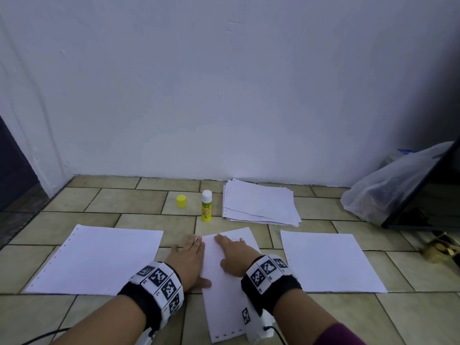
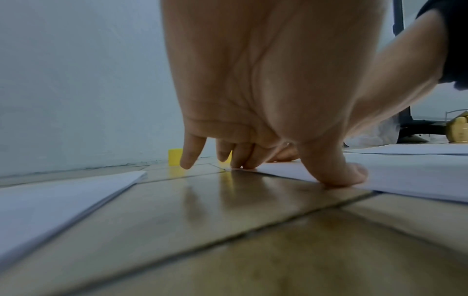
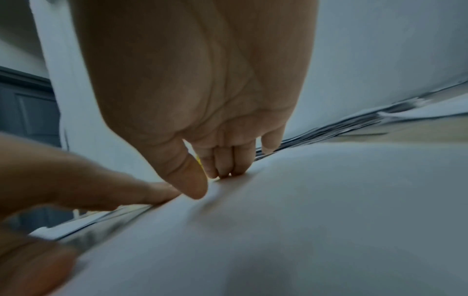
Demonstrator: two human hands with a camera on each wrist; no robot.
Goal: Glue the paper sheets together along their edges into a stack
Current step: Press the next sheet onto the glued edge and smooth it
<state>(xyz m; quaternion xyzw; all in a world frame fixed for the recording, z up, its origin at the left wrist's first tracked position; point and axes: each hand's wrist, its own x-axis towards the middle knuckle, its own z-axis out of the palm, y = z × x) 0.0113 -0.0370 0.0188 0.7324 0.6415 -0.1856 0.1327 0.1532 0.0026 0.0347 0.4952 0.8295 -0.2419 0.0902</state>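
A narrow white paper sheet (image 1: 225,290) lies on the tiled floor in front of me, slightly turned. My left hand (image 1: 190,260) lies flat along its left edge, fingers straight, thumb (image 2: 336,172) and fingertips (image 2: 240,162) touching that edge. My right hand (image 1: 232,252) presses down on the sheet with straight fingers (image 3: 228,166). Two more single sheets lie flat, one at the left (image 1: 97,260) and one at the right (image 1: 328,262). An uncapped yellow glue stick (image 1: 206,206) stands upright behind the middle sheet, its yellow cap (image 1: 181,201) beside it.
A loose pile of white sheets (image 1: 260,202) lies by the wall, right of the glue stick. A translucent plastic bag (image 1: 388,190) and a dark frame (image 1: 423,185) stand at the right, with a brass object (image 1: 438,250) near them. The wall (image 1: 224,95) closes the far side.
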